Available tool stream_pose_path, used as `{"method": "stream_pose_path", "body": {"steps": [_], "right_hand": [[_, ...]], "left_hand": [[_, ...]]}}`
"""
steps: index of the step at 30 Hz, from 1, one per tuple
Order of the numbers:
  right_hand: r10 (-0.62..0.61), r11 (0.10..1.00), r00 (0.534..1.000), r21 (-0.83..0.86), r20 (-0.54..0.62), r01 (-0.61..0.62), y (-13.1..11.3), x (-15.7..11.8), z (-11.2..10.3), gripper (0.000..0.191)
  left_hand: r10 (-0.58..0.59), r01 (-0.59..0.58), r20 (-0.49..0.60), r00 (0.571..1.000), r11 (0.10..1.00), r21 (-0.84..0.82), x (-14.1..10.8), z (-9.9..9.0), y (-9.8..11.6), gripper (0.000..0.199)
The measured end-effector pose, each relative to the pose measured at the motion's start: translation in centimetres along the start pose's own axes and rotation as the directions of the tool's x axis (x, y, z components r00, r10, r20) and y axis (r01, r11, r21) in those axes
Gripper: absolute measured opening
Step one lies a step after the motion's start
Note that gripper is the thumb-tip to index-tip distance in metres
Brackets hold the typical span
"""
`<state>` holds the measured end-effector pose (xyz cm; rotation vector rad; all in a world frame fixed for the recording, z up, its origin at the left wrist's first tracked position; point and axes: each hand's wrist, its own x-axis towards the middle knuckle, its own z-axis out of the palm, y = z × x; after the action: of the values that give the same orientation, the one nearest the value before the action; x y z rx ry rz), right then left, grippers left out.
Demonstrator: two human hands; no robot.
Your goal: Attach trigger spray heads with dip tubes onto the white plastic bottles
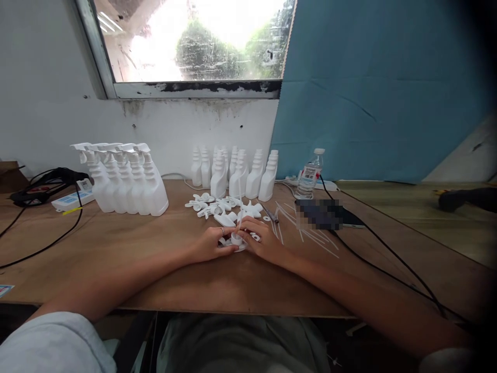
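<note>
In the middle of the table, my left hand [212, 243] is closed around a white trigger spray head [236, 240], which lies with its round collar facing up. A thin white dip tube [239, 204] rises upright from that collar. The fingers of my right hand [264, 241] pinch this tube low down, close to the collar. Just beyond my hands is a pile of loose white spray heads [215, 207]. Several more thin tubes [316, 237] lie scattered to the right, beside a pen [271, 213]. Small white rings [266, 218] sit near my right hand.
Several open-necked white bottles [235, 181] stand at the back by the wall. Assembled spray bottles [128, 181] stand in a row at left. To the right are a clear water bottle [309, 176], a dark phone-like device [322, 214] and black cables [388, 248]. A power strip [73, 199] lies far left.
</note>
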<state>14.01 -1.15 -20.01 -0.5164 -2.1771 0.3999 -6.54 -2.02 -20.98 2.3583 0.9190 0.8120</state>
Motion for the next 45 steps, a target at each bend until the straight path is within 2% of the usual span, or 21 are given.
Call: {"method": "stream_pose_path", "body": {"steps": [2, 5, 6, 8, 10, 11, 13, 15, 17, 19, 21, 22, 23, 25, 26, 27, 29, 32, 35, 40, 45], "right_hand": [[-0.025, 0.999, 0.999, -0.046, -0.033, 0.024, 0.1, -0.1, -0.4, 0.009], [-0.166, 0.970, 0.985, -0.187, -0.052, 0.153, 0.2, -0.3, -1.5, 0.027], [-0.251, 0.934, 0.968, -0.259, 0.014, 0.246, 0.2, -0.4, -1.9, 0.034], [-0.397, 0.801, 0.888, -0.385, 0.231, 0.459, 0.1, -0.4, -2.6, 0.046], [-0.433, 0.656, 0.811, -0.480, 0.393, 0.583, 0.1, -0.4, -2.9, 0.052], [-0.435, 0.603, 0.797, -0.521, 0.420, 0.604, 0.2, -0.3, -3.0, 0.052], [-0.474, 0.534, 0.788, -0.584, 0.393, 0.612, 0.4, -0.2, -2.9, 0.047], [-0.549, 0.491, 0.763, -0.606, 0.342, 0.626, 0.7, 0.0, -2.9, 0.039], [-0.595, 0.493, 0.753, -0.613, 0.280, 0.617, 1.0, 0.1, -3.3, 0.036], [-0.590, 0.534, 0.781, -0.626, 0.205, 0.568, 1.1, 0.2, -3.9, 0.038], [-0.581, 0.577, 0.806, -0.639, 0.116, 0.508, 1.1, 0.4, -4.9, 0.043], [-0.577, 0.593, 0.813, -0.646, 0.074, 0.480, 1.0, 0.5, -5.3, 0.046], [-0.577, 0.605, 0.816, -0.650, 0.040, 0.460, 0.9, 0.6, -5.8, 0.049], [-0.572, 0.629, 0.820, -0.645, -0.005, 0.434, 0.8, 0.9, -6.6, 0.053], [-0.566, 0.643, 0.824, -0.635, -0.018, 0.428, 0.8, 0.9, -6.9, 0.054], [-0.558, 0.661, 0.829, -0.620, -0.029, 0.423, 0.8, 1.0, -7.1, 0.054], [-0.530, 0.703, 0.847, -0.582, -0.045, 0.409, 1.0, 1.0, -7.4, 0.055], [-0.497, 0.742, 0.867, -0.536, -0.039, 0.402, 1.3, 0.8, -7.5, 0.058], [-0.502, 0.740, 0.865, -0.513, 0.009, 0.435, 1.5, 0.7, -7.5, 0.060], [-0.467, 0.758, 0.883, -0.489, 0.057, 0.432, 1.6, 0.6, -7.4, 0.060], [-0.510, 0.732, 0.857, -0.491, 0.066, 0.473, 1.4, 0.6, -7.1, 0.055]], "left_hand": [[-0.027, 0.027, -0.016, 1.000, 0.999, -0.018, 0.0, 0.0, -0.1, 0.045], [-0.080, 0.077, -0.023, 0.997, 0.989, -0.127, -0.1, 0.0, -0.3, 0.049], [-0.098, 0.091, -0.027, 0.995, 0.979, -0.180, -0.1, 0.1, -0.3, 0.047], [-0.125, 0.102, -0.061, 0.990, 0.953, -0.284, -0.2, 0.2, -0.3, 0.042], [-0.142, 0.091, -0.117, 0.983, 0.929, -0.358, -0.2, 0.1, 0.1, 0.040], [-0.144, 0.087, -0.120, 0.982, 0.917, -0.390, -0.2, -0.1, 0.4, 0.041], [-0.123, 0.095, -0.032, 0.992, 0.888, -0.450, 0.0, -0.9, 1.3, 0.042], [-0.058, 0.127, 0.149, 0.987, 0.851, -0.510, 0.5, -2.4, 2.1, 0.042], [0.001, 0.177, 0.310, 0.951, 0.820, -0.544, 1.5, -4.5, 2.6, 0.041], [-0.010, 0.209, 0.366, 0.930, 0.835, -0.509, 3.3, -6.9, 2.1, 0.040], [-0.102, 0.174, 0.226, 0.969, 0.930, -0.324, 5.7, -9.0, 0.6, 0.042], [-0.153, 0.158, 0.045, 0.987, 0.970, -0.184, 7.0, -9.8, -0.6, 0.041], [-0.164, 0.163, -0.168, 0.972, 0.986, -0.023, 8.3, -10.4, -1.8, 0.039], [-0.195, 0.305, -0.452, 0.871, 0.934, 0.186, 10.7, -11.1, -4.5, 0.040], [-0.239, 0.391, -0.521, 0.819, 0.897, 0.204, 11.7, -11.1, -5.7, 0.046], [-0.294, 0.469, -0.550, 0.782, 0.859, 0.207, 12.4, -11.0, -6.9, 0.054], [-0.376, 0.555, -0.543, 0.751, 0.805, 0.209, 13.3, -10.5, -8.5, 0.066], [-0.393, 0.564, -0.504, 0.769, 0.788, 0.247, 13.5, -9.7, -9.4, 0.053], [-0.338, 0.537, -0.521, 0.784, 0.790, 0.296, 13.1, -9.8, -8.7, 0.035], [-0.175, 0.487, -0.619, 0.766, 0.786, 0.381, 12.4, -11.3, -6.7, 0.041], [-0.033, 0.461, -0.674, 0.738, 0.755, 0.467, 12.0, -12.1, -6.2, 0.041]]}}
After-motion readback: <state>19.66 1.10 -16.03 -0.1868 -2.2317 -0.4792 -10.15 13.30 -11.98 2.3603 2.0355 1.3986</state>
